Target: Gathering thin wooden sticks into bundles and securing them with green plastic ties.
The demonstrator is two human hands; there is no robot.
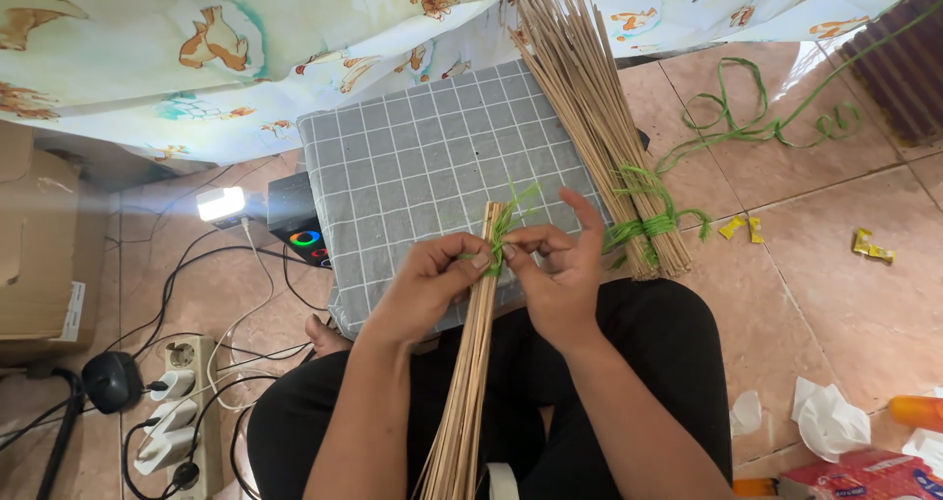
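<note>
Pinching green string [499, 227] (fingers curled), both hands meet atop the stick bundle [470, 362].

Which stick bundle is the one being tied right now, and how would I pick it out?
Start at the grey checked cushion in front of the seated person. The thin stick bundle runs from the lap up to its near edge, with both hands pinching green string around its top. Unlike the thicker, already tied bundle lying to the right, it is held.
</note>
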